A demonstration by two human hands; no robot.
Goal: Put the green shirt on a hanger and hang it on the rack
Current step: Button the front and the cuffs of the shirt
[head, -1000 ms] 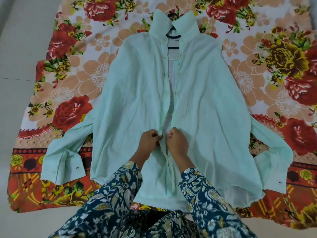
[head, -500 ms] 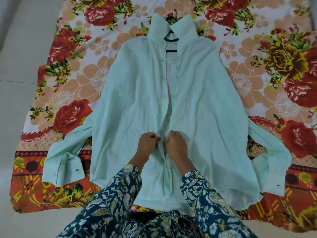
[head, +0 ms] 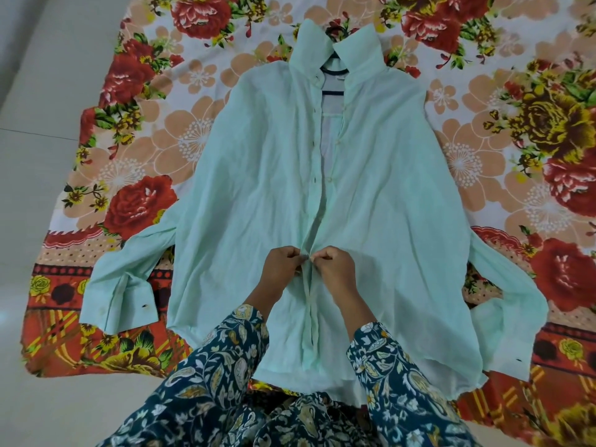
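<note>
The pale green shirt [head: 245, 201] lies flat, front up, on a floral sheet, collar away from me and both sleeves spread out. A dark hanger [head: 334, 71] sits inside it, showing only at the open neck; its hook pokes out above the collar. My left hand [head: 280, 269] and my right hand [head: 333, 269] meet at the button placket in the lower middle, each pinching one front edge of the shirt. Above my hands the placket gapes open; below them it lies shut.
The floral sheet [head: 135, 162] with red roses covers the pale tiled floor [head: 35, 101], which shows at the left and near edges. My patterned dark-blue sleeves [head: 206, 391] fill the bottom of the view. No rack is in sight.
My hands stay together at the same spot on the placket, with small finger movements. The view has shifted slightly; the shirt has not moved.
</note>
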